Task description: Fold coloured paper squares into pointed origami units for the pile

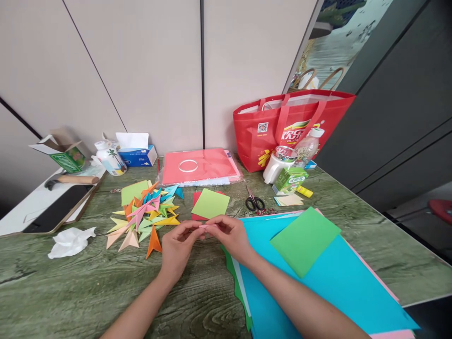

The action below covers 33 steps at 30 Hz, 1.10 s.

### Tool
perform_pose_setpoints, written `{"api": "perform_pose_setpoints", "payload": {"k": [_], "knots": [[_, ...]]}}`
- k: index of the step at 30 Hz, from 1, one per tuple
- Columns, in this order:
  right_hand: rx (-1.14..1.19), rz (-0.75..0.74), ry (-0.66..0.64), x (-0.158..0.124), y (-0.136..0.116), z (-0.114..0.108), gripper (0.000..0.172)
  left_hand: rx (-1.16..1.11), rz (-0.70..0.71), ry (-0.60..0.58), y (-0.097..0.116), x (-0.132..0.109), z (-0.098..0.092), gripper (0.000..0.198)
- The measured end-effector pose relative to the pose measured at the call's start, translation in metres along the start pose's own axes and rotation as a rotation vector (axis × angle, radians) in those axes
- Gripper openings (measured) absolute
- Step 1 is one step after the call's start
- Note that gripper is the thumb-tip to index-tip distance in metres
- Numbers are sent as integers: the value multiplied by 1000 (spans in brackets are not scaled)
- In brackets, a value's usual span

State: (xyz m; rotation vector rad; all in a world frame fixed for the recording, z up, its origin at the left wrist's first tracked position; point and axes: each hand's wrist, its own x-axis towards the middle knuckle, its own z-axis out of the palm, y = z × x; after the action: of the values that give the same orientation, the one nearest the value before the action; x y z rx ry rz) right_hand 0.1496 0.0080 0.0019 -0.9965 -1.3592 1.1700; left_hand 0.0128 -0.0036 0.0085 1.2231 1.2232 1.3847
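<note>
My left hand and my right hand meet over the green wood-grain table. Between their pinched fingertips they hold a small folded pink paper piece. Just behind the hands lies a light green paper square on a red sheet. To the left sits a pile of folded paper shapes in orange, pink, yellow, green and blue. Under my right forearm lie large blue paper sheets with a green sheet on top.
Black scissors lie behind the blue sheets. A red shopping bag, a white mug, a green carton, a pink folder with a white ring, a tissue box and a crumpled tissue stand around.
</note>
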Motion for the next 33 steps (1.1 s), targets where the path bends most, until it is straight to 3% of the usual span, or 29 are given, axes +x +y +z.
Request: {"api": "perform_pose_setpoints", "payload": {"k": [9, 19, 23, 29, 33], "knots": [[33, -1, -19, 1, -3, -2, 18, 18, 73, -39, -5, 0, -3, 12], [-269, -241, -39, 0, 2, -7, 11, 69, -132, -206, 6, 5, -3, 19], [-252, -185, -27, 0, 1, -7, 11, -33, -218, -162, 2, 5, -3, 19], [-67, -42, -43, 3, 1, -5, 17, -60, -186, -105, 3, 6, -3, 15], [-62, -19, -36, 2, 0, -4, 16, -64, -180, -111, 3, 5, -2, 14]]}}
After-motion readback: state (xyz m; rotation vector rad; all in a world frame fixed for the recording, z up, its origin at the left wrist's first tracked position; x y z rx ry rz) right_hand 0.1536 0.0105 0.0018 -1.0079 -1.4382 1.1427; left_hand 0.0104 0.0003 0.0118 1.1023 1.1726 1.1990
